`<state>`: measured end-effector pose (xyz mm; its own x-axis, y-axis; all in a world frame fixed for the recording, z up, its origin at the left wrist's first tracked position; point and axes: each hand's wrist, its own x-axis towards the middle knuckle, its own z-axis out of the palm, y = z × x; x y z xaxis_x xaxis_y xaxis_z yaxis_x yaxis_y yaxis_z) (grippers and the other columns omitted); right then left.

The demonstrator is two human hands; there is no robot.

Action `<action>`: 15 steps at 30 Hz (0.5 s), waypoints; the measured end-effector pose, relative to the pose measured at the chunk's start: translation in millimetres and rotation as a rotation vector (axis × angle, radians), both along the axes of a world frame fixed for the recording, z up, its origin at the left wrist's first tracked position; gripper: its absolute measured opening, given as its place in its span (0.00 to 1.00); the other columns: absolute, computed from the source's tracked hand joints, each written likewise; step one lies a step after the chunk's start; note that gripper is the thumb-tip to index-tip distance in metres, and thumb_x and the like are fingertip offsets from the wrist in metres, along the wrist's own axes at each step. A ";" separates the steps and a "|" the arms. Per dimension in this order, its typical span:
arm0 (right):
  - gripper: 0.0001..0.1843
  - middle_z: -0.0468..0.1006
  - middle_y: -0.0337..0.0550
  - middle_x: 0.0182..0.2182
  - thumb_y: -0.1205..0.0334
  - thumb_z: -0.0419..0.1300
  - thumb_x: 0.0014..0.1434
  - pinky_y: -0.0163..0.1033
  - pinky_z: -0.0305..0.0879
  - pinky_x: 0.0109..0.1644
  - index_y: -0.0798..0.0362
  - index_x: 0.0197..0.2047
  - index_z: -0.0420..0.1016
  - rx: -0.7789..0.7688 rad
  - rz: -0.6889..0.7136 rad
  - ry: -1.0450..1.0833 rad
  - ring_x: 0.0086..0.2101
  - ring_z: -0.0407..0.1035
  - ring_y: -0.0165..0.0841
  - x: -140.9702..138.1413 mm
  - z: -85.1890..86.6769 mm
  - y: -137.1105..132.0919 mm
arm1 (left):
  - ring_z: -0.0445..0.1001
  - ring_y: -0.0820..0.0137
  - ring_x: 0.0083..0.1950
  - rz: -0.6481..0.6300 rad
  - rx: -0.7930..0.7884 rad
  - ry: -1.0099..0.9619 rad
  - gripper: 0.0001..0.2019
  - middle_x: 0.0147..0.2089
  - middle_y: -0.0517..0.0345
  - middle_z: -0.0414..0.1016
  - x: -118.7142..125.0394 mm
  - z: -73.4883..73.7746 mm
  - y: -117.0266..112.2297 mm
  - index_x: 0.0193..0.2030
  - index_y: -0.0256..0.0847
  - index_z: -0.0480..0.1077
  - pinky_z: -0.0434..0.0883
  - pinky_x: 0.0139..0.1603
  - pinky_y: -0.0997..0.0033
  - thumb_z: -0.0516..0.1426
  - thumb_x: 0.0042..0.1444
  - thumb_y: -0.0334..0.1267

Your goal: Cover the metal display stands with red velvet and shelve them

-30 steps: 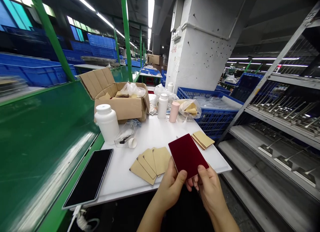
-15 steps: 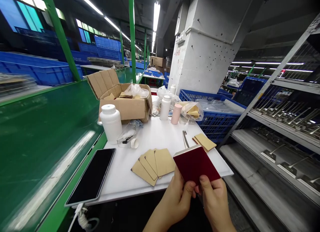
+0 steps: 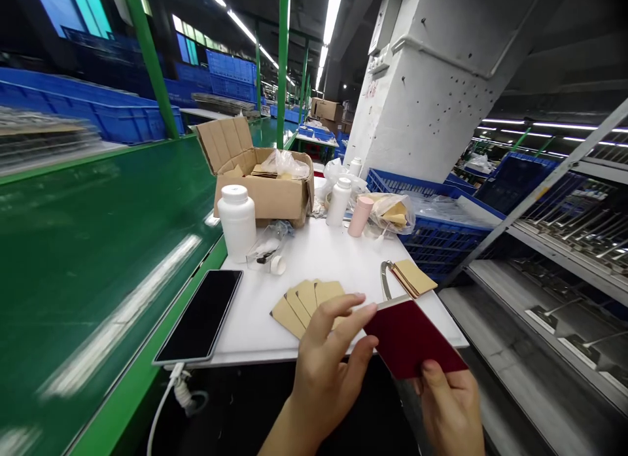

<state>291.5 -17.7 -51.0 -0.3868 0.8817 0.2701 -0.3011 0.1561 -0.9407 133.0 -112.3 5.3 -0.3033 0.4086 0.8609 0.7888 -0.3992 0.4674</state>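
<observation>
My right hand grips the lower right of a dark red velvet-faced card with a pale edge. My left hand has its digits spread on either side of the card's left corner, over the white table. Just beyond that hand, several tan cards lie fanned out, partly hidden by its fingers. Metal tweezers rest beside a small stack of tan cards past the red card.
A black phone with a white cable lies at the table's left edge. Behind stand a cardboard box, white bottles, and a pink cylinder. A blue crate and metal shelving are right; a green conveyor is left.
My left hand has moved left and its fingers have spread, loosening from the red card. The card has shifted right and down in view, and the whole scene has shifted right with my head.
</observation>
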 end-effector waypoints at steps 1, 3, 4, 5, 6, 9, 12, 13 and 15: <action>0.13 0.67 0.39 0.20 0.55 0.62 0.58 0.31 0.59 0.24 0.56 0.30 0.72 0.005 0.015 0.006 0.21 0.60 0.26 -0.2 -0.8 -1.7 | 0.69 0.65 0.53 -0.015 0.000 0.004 0.25 0.53 0.48 0.68 1.1 2.0 -0.9 0.57 0.41 0.66 0.72 0.51 0.65 0.57 0.54 0.20; 0.11 0.69 0.40 0.21 0.56 0.61 0.58 0.31 0.59 0.24 0.56 0.32 0.73 0.016 0.039 0.026 0.21 0.60 0.26 -1.0 -2.5 -4.7 | 0.70 0.67 0.49 -0.050 0.011 -0.018 0.23 0.50 0.49 0.70 3.8 4.4 -1.3 0.54 0.40 0.69 0.73 0.48 0.68 0.56 0.54 0.18; 0.11 0.69 0.40 0.22 0.56 0.61 0.58 0.31 0.60 0.24 0.56 0.33 0.74 0.019 0.051 0.034 0.22 0.61 0.26 -1.3 -3.2 -5.8 | 0.71 0.67 0.49 -0.064 0.027 -0.028 0.23 0.49 0.49 0.70 5.0 4.9 -1.3 0.54 0.40 0.69 0.73 0.47 0.68 0.56 0.53 0.17; 0.11 0.69 0.41 0.22 0.56 0.61 0.58 0.31 0.60 0.24 0.56 0.33 0.74 0.021 0.061 0.039 0.22 0.61 0.27 -1.4 -3.8 -6.3 | 0.71 0.67 0.48 -0.075 0.044 -0.033 0.23 0.48 0.49 0.70 6.1 5.2 -1.5 0.54 0.39 0.69 0.73 0.47 0.67 0.56 0.53 0.17; 0.11 0.69 0.41 0.22 0.56 0.62 0.58 0.32 0.61 0.25 0.56 0.32 0.74 0.026 0.069 0.048 0.22 0.61 0.27 -1.4 -4.0 -6.5 | 0.71 0.67 0.48 -0.081 0.057 -0.033 0.24 0.47 0.49 0.70 6.8 5.4 -1.9 0.55 0.38 0.68 0.73 0.47 0.67 0.56 0.52 0.17; 0.12 0.69 0.42 0.23 0.54 0.62 0.57 0.33 0.62 0.26 0.56 0.31 0.74 0.030 0.087 0.063 0.23 0.62 0.28 -0.9 -3.4 -5.7 | 0.71 0.67 0.49 -0.086 0.060 -0.021 0.25 0.48 0.48 0.70 8.4 6.3 -4.9 0.56 0.38 0.68 0.73 0.48 0.67 0.56 0.52 0.16; 0.12 0.70 0.43 0.24 0.54 0.61 0.58 0.34 0.62 0.26 0.55 0.36 0.75 0.023 0.103 0.059 0.23 0.62 0.29 -1.2 -2.0 -6.5 | 0.70 0.68 0.49 -0.088 0.014 -0.044 0.25 0.49 0.50 0.69 10.1 7.2 -7.4 0.55 0.41 0.69 0.72 0.48 0.69 0.56 0.53 0.17; 0.12 0.70 0.43 0.24 0.54 0.61 0.58 0.34 0.62 0.26 0.54 0.36 0.75 0.020 0.105 0.053 0.24 0.62 0.29 -1.4 -1.6 -7.3 | 0.70 0.68 0.49 -0.099 -0.002 -0.078 0.24 0.48 0.51 0.69 11.0 7.3 -7.5 0.55 0.42 0.68 0.72 0.47 0.69 0.56 0.53 0.18; 0.12 0.69 0.41 0.23 0.53 0.61 0.58 0.34 0.61 0.26 0.54 0.34 0.75 0.006 0.084 0.044 0.23 0.62 0.29 -1.6 -1.8 -9.2 | 0.70 0.68 0.47 -0.149 -0.029 -0.215 0.21 0.47 0.52 0.69 13.2 7.4 -6.5 0.55 0.43 0.68 0.72 0.46 0.69 0.57 0.55 0.22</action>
